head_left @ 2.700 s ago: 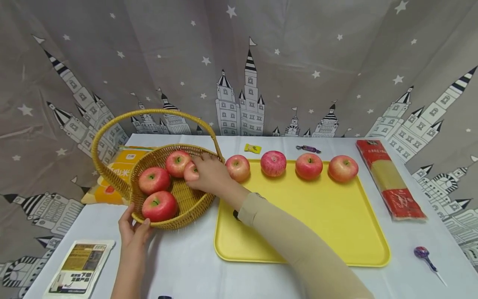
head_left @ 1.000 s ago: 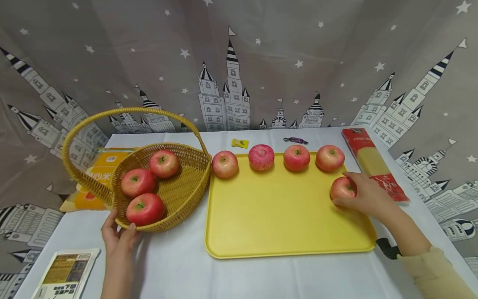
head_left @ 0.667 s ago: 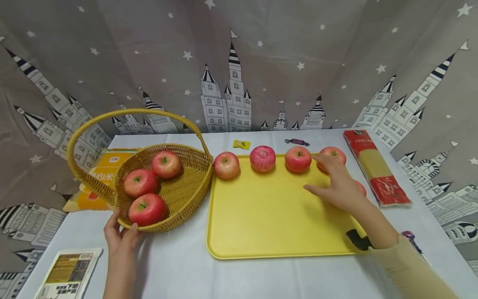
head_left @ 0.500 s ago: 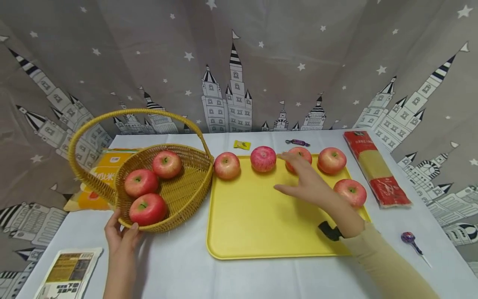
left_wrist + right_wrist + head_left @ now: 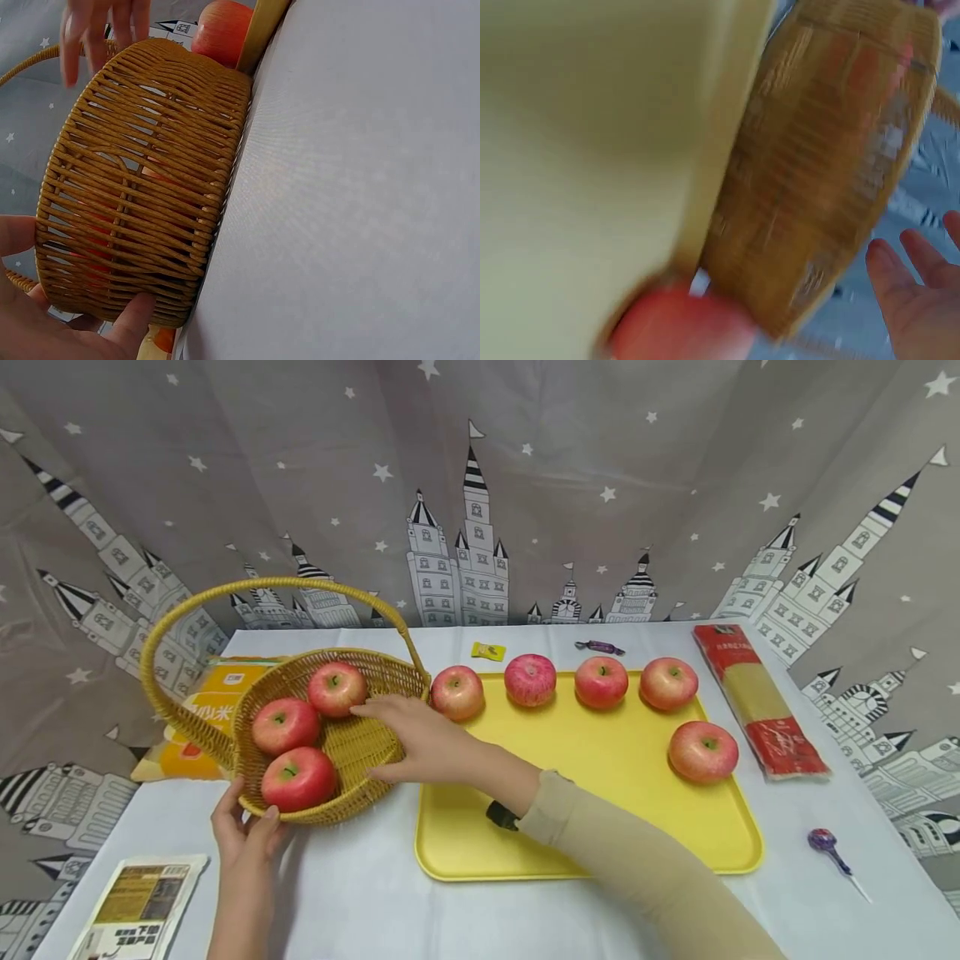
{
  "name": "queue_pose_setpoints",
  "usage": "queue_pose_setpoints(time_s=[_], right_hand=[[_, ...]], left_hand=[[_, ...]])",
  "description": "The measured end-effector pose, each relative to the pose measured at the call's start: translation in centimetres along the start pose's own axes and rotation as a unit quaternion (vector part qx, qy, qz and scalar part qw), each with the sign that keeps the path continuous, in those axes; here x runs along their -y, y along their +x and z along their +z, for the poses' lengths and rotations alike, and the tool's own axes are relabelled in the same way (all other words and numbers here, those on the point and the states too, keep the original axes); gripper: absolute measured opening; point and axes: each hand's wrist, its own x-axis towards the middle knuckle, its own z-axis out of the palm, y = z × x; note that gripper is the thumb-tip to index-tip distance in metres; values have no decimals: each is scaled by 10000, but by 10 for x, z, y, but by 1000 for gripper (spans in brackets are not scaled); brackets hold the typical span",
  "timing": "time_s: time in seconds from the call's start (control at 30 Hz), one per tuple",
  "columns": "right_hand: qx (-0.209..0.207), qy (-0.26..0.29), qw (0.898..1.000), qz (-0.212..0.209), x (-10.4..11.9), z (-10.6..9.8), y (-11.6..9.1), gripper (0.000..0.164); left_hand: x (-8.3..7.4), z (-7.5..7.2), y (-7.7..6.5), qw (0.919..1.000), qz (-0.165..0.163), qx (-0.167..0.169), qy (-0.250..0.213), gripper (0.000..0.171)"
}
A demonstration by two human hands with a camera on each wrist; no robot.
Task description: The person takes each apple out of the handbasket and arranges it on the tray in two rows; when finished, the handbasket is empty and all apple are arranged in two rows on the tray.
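Note:
A woven wicker basket (image 5: 390, 785) with a tall arched handle stands at the left, holding three red apples (image 5: 299, 779). My left hand (image 5: 247, 843) grips its near-left end, thumb against the outer wall and fingers by the rim. My right hand (image 5: 431, 743) is over the basket's right rim, fingers spread and holding nothing, just right of the rear apple (image 5: 337, 688). On the yellow tray (image 5: 585, 827), a row of apples (image 5: 530, 680) lines the far edge. Another apple (image 5: 703, 752) sits nearer along the right side. In the right wrist view the basket wall (image 5: 810, 165) looks blurred.
A yellow-wrapped candy (image 5: 489, 651) and a purple-wrapped candy (image 5: 600, 647) lie behind the tray. To its right are a red packet (image 5: 761, 702) and a lollipop (image 5: 823, 841). An orange bag (image 5: 225, 693) lies behind the basket, a white pouch (image 5: 142, 906) at front left.
My right hand took an apple from the basket, set it at the tray's right side and let go. Then it swung back left to the basket. My left hand stayed at the basket.

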Motion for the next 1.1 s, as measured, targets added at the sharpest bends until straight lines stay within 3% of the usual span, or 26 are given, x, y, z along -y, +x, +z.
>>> queue_pose_setpoints(time_s=[0.17, 0.37, 0.67, 0.93, 1.1], right_hand=[[601, -369, 9975, -40, 19, 26, 33, 74], [948, -667, 9925, 385, 30, 49, 60, 75], [1429, -598, 9860, 609, 35, 63, 82, 79], [1302, -732, 9879, 410, 34, 65, 84, 71], [996, -578, 9926, 378, 32, 67, 81, 72]], left_hand=[[1, 0, 0, 10000, -1, 8, 14, 63], [1, -3, 1, 9999, -59, 34, -128, 63], [8, -6, 9, 9998, -158, 58, -77, 64], [17, -10, 15, 9999, 23, 136, 32, 65], [11, -6, 9, 9999, -71, 94, 93, 65]])
